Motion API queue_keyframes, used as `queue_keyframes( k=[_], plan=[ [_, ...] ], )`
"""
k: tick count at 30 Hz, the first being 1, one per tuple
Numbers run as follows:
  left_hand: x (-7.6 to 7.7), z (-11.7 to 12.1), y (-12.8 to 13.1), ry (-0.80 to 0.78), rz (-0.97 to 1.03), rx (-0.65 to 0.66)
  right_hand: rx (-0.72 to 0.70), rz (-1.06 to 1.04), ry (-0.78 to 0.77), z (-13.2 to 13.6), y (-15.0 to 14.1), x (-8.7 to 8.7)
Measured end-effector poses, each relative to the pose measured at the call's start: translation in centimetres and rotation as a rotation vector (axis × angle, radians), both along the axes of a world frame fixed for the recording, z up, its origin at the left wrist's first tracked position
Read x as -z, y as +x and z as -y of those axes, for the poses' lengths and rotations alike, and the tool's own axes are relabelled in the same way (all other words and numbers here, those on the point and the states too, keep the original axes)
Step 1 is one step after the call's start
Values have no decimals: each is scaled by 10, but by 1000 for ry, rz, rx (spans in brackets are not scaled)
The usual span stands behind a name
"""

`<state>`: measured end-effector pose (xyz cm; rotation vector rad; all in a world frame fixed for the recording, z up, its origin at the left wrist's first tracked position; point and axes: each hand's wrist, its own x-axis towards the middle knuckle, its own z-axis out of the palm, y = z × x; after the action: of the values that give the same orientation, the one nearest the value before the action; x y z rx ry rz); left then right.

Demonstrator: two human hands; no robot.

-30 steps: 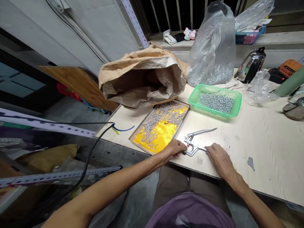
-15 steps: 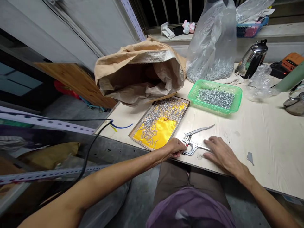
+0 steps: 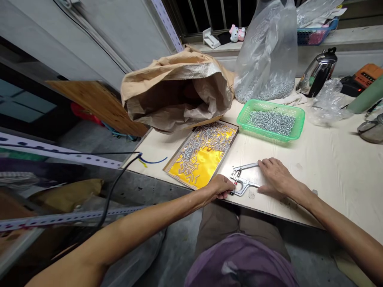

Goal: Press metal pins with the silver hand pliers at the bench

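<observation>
Silver spring-loaded hand pliers (image 3: pixel 243 186) lie on the table near its front edge, their two handles spread apart toward the right. My left hand (image 3: pixel 221 186) is pinched at the jaw end; what sits between its fingertips is too small to make out. Around the handle ends is my right hand (image 3: pixel 277 177), fingers over the upper handle and thumb at the lower one. Left of the pliers, a shallow tray (image 3: pixel 229 153) with a yellow bottom holds many small metal pins (image 3: pixel 191 153).
A green basket (image 3: pixel 301 123) of similar metal pieces stands behind the pliers. An open brown paper sack (image 3: pixel 176 67) leans over the tray's far end. Farther back are a clear bag (image 3: pixel 266 52) of metal pieces and a metal kettle (image 3: pixel 320 71). A black cable (image 3: pixel 112 187) hangs at the left.
My right hand has moved up and closed around both handles, its fingers now reaching the upper one. The upper handle is slightly lower at its end. My left hand stays at the jaws.
</observation>
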<state>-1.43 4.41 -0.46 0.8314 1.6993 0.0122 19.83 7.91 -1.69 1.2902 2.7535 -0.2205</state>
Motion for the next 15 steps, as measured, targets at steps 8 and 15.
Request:
queue_keyframes(
  k=[8, 15],
  plan=[
    [4, 3, 0, -12, 14, -9, -1, -20, 35, 9, 1, -2],
    [3, 14, -7, 309, -218, 303, 9, -51, 4, 18, -1, -2]
  ],
)
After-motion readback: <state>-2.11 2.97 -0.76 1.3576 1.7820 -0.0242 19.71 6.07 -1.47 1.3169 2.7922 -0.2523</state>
